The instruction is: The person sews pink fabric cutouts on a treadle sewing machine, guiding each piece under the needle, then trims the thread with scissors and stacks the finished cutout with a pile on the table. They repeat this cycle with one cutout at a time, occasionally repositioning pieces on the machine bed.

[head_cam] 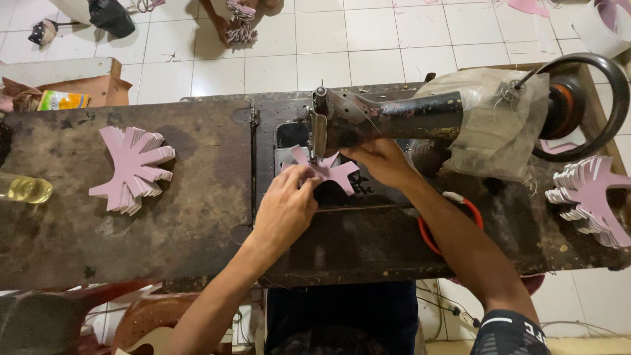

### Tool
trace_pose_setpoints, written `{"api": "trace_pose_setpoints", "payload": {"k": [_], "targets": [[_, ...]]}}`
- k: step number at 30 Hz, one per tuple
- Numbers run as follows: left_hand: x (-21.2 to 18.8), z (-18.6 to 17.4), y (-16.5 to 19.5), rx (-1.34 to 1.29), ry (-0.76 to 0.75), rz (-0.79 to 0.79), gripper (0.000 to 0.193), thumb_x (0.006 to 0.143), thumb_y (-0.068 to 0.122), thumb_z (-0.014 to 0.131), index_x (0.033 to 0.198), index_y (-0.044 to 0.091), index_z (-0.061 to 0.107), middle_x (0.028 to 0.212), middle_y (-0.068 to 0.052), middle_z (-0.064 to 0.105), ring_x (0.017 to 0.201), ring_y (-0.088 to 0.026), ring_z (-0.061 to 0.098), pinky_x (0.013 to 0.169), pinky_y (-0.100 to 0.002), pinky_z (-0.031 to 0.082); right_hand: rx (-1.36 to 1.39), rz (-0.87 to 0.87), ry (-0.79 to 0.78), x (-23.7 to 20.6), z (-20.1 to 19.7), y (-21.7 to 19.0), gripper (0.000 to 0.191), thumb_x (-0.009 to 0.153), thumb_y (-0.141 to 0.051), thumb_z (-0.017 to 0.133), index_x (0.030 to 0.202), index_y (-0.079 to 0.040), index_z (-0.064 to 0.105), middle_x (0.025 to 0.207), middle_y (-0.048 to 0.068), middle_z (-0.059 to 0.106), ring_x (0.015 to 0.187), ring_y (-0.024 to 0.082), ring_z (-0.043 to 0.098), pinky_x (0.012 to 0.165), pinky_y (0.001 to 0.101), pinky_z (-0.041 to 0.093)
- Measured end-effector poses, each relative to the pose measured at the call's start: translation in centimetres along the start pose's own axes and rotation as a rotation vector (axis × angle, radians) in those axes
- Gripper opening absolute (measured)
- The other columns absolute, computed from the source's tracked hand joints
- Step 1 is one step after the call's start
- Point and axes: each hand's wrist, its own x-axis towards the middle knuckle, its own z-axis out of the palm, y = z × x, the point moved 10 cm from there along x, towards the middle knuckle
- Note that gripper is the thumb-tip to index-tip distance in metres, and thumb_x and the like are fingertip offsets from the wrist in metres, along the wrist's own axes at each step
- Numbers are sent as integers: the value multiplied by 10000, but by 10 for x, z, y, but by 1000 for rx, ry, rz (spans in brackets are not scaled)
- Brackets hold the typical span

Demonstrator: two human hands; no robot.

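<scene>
From my seat I look down on a dark, scuffed wooden table (131, 217) standing on a floor of white tiles (328, 46). At the far left edge a clear bottle of yellowish liquid (25, 189) lies on its side, and behind it an open cardboard box (98, 89) sits on the floor. Next along, a stack of pink branched cut-outs (133, 169) rests on the table, its prongs fanning toward the right. Moving to the middle, my left hand (286, 207) presses down on a single pink cut-out (327, 171) that lies flat on the bed of the black sewing machine (388, 118), right under the needle; the fingers (303, 179) are curled onto its near-left edge, pinning rather than clenching. The piece's long axis runs roughly left to right across the machine bed, with one prong pointing up-left and another toward the right. My right hand (381, 161) sits just behind and to the right of it, fingers laid on the piece's far edge below the machine arm. Further right a clear plastic cover (493, 125) wraps the machine body, a red ring (453, 227) lies on the table partly under my forearm, and the dark hand wheel (591, 105) closes that end. At the far right a second stack of pink cut-outs (591, 197) sits at the table edge.
</scene>
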Motion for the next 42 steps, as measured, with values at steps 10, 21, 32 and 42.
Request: {"api": "trace_pose_setpoints", "payload": {"k": [10, 21, 32, 42], "targets": [[7, 9, -46, 225, -37, -134, 199, 857, 92, 680, 1055, 84, 692, 1051, -116, 637, 1021, -298, 603, 877, -418, 481, -47, -51, -34, -2, 4, -18, 251, 1006, -134, 666, 1204, 7, 727, 1137, 95, 781, 1033, 164, 719, 904, 324, 562], [23, 9, -61, -87, 113, -139, 353, 883, 195, 723, 1189, 22, 691, 1259, -167, 678, 1209, -351, 599, 1037, -464, 455, 243, -158, -83, -2, 14, -35, 359, 991, -28, 635, 1345, 16, 589, 1329, 57, 662, 1233, 145, 605, 1085, 331, 485], [30, 28, -61, -276, -93, -145, 598, 841, 335, 793, 1351, 54, 656, 1537, -177, 515, 1471, -380, 391, 1164, -512, 308, 194, -116, -78, -2, 13, -33, 378, 1005, -10, 622, 1377, 38, 577, 1345, 87, 668, 1235, 150, 614, 1075, 331, 495], [34, 35, -65, -275, -174, -106, 487, 895, 295, 752, 1340, 120, 661, 1521, -113, 551, 1489, -383, 361, 1177, -543, 265, -56, -7, -13, -5, 5, -26, 247, 1027, -73, 673, 1235, 54, 716, 1106, 137, 733, 981, 164, 615, 841, 344, 514]]}}
